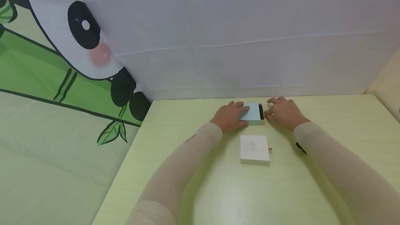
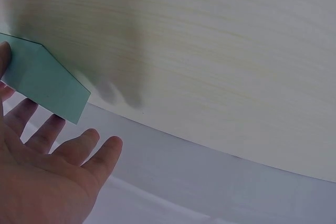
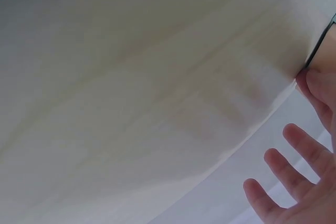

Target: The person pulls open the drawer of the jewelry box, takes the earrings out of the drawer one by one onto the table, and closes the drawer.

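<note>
A light blue box (image 1: 251,113) lies near the table's far edge, its inner drawer (image 1: 261,114) slid partly out on the right. My left hand (image 1: 230,115) grips the sleeve from the left, thumb on the near side and fingers across the top. The left wrist view shows the box's blue-green end (image 2: 52,80) between the thumb and fingers of that hand (image 2: 58,166). At the drawer's right end, my right hand (image 1: 282,112) pinches with thumb and forefinger. Its other fingers spread free in the right wrist view, where the hand (image 3: 310,182) hides most of the drawer.
Nearer on the table (image 1: 225,190) lies a white box (image 1: 254,149) with a small tab (image 1: 270,149) at its right side. A small dark object (image 1: 301,147) shows beside the right sleeve. White cloth (image 1: 218,61) hangs behind the table; a printed panda covers the left side.
</note>
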Available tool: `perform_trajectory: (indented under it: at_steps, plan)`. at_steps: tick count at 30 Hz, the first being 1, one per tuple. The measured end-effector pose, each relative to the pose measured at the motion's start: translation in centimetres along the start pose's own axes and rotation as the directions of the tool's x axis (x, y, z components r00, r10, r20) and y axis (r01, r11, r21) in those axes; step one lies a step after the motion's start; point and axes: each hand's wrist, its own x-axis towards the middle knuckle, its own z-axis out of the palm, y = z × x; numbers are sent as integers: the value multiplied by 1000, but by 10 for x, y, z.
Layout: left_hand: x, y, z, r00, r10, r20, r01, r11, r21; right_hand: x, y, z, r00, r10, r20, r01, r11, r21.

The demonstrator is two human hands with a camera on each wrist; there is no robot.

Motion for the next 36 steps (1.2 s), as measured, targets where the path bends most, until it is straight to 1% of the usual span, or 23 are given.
perform_trajectory:
  at_steps: [7, 15, 21, 29, 36]
  plan:
    - [0, -1, -1, 1000, 7, 5, -7, 1000, -1, -1, 2, -1, 1000, -9, -4, 9, 1000, -11]
    - [-4, -1, -1, 1000, 2, 18, -2, 1000, -8, -8, 0, -6, 1000, 4, -5, -5, 1000, -18]
    - [-6, 1, 1, 1000, 1, 14, -1, 1000, -17, -12, -2, -7, 1000, 15, 7, -15, 1000, -16]
    - [-4, 1, 3, 1000, -5, 9, 5, 1000, -9, -12, -1, -4, 1000, 21, 2, -21, 999, -25]
    - [-6, 2, 2, 1000, -6, 12, 6, 1000, -5, -12, 0, -3, 1000, 22, -3, -22, 999, -25]
